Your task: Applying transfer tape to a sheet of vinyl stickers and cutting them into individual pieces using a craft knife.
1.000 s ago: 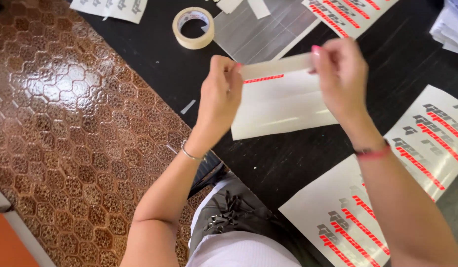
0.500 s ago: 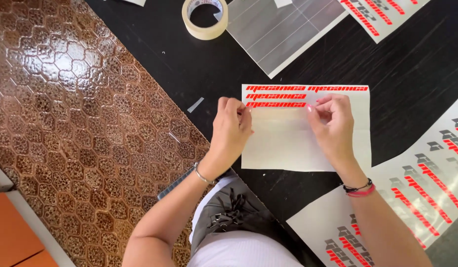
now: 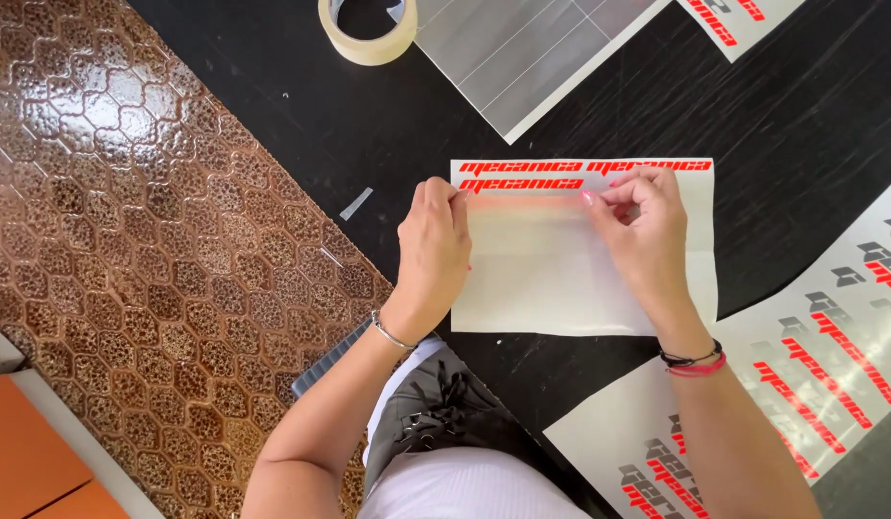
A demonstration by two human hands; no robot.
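A white sheet point(image 3: 561, 293) with rows of red lettering along its top edge lies flat on the black table point(image 3: 301, 125). My left hand point(image 3: 431, 250) and my right hand point(image 3: 647, 240) each pinch one end of a translucent film strip point(image 3: 527, 213). The strip is stretched between them, just below the red letters. Both hands rest on the sheet, the left at its left edge, the right near its upper right part. The lowest row of red letters is partly hidden by the film and my fingers.
A roll of beige tape point(image 3: 369, 34) and a grey gridded sheet point(image 3: 522, 48) lie at the table's far side. More sheets with red and grey lettering point(image 3: 830, 356) lie at the right. A small scrap point(image 3: 356, 203) lies left of the sheet. Brown patterned floor point(image 3: 128, 240) is at the left.
The white sheet, held up in both hands a second ago, now lies flat on the table. My hands have moved together onto its top part and pinch the film strip.
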